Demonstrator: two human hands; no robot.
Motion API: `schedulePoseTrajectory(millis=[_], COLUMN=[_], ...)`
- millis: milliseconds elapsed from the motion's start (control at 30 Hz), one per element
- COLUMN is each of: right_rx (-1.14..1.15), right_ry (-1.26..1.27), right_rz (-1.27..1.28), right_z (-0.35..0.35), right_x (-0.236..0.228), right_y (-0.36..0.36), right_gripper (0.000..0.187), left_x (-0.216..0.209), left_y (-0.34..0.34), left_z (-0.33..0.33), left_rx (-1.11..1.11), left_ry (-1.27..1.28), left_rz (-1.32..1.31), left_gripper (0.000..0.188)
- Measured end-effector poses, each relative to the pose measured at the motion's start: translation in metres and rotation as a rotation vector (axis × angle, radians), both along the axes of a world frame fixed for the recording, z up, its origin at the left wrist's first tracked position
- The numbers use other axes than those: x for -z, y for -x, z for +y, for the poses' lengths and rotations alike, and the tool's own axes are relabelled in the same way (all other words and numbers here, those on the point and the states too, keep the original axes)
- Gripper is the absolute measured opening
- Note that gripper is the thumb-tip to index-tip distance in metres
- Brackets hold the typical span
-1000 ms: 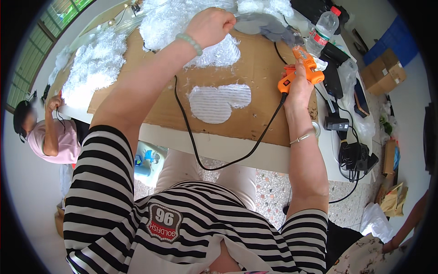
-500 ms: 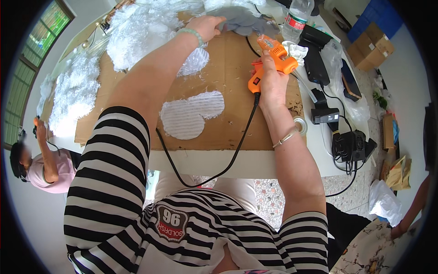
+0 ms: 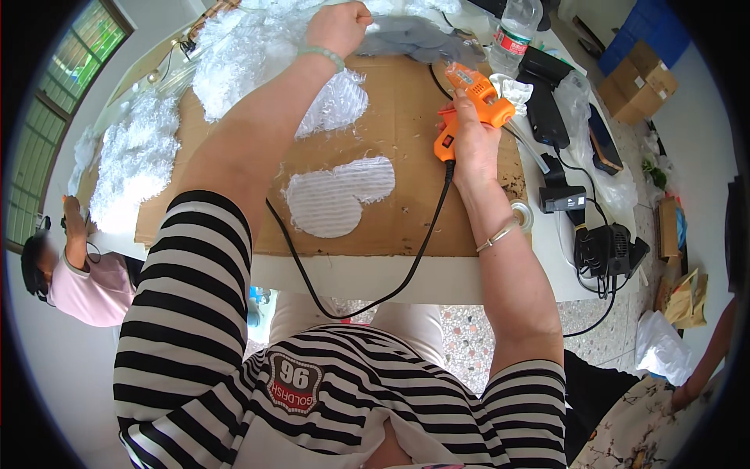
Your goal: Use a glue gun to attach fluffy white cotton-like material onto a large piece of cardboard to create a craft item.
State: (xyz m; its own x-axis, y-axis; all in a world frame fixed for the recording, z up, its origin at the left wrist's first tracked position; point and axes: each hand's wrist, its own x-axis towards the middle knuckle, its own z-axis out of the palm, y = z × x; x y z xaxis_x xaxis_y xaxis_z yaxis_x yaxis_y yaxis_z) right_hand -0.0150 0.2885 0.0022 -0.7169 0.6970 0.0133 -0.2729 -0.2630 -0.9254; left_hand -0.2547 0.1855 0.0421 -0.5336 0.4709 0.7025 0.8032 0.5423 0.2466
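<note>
My right hand (image 3: 475,147) grips an orange hot glue gun (image 3: 494,114) above the right side of a brown cardboard sheet (image 3: 414,109). Its black cord (image 3: 434,227) loops down past the table's near edge. Toward the far edge, my left hand (image 3: 337,30) is closed, fingers pinched together; whatever is between them is too small or hidden to make out. Beside that hand lie a pile of grey thin pieces (image 3: 422,41) and fluffy white, fringed material (image 3: 234,59). A white, ribbed, rounded cutout (image 3: 332,199) lies flat on the near part of the cardboard.
A plastic bottle (image 3: 513,37) stands at the far right. Along the right edge are a black case (image 3: 545,113), a phone (image 3: 603,144), a tape roll (image 3: 522,215) and black adapters with cables (image 3: 601,250). Another person (image 3: 87,291) is at the left; an arm (image 3: 707,363) shows at right.
My left hand has moved a little farther away and left, off the grey pieces, its fingers drawn in from reaching. The right hand keeps the glue gun nearly in place.
</note>
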Motion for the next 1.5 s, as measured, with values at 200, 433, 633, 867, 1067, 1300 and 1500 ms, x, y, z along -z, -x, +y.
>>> schedulePoseTrajectory(millis=[200,433,633,867,1067,1300,1500], right_rx=[-0.026,0.012,-0.012,-0.001,0.001,-0.027,-0.057], right_ry=[0.005,0.007,-0.028,-0.039,-0.127,-0.152,-0.186], right_rz=[0.000,-0.005,0.031,0.038,0.044,0.000,-0.032], right_z=[0.000,0.004,0.000,0.004,0.007,0.003,0.005], right_x=[0.002,0.008,0.010,0.011,0.012,0.009,0.010], right_y=[-0.001,0.002,0.012,0.000,0.001,0.006,0.000], right_gripper=[0.021,0.021,0.021,0.022,0.024,0.024,0.024], left_x=[0.012,0.035,0.001,-0.012,-0.009,0.029,0.036], left_y=[-0.019,0.004,0.003,-0.049,-0.129,-0.192,-0.213], left_z=[0.004,0.012,-0.005,-0.037,-0.109,-0.172,-0.162], left_rx=[-0.056,0.052,-0.066,0.469,0.432,0.285,0.412], left_ry=[0.408,0.261,-0.218,-0.669,-0.586,-0.013,0.206], left_rz=[0.143,-0.129,-0.219,-0.981,-0.922,0.155,0.493], left_gripper=[0.013,0.022,0.023,0.028,0.030,0.020,0.029])
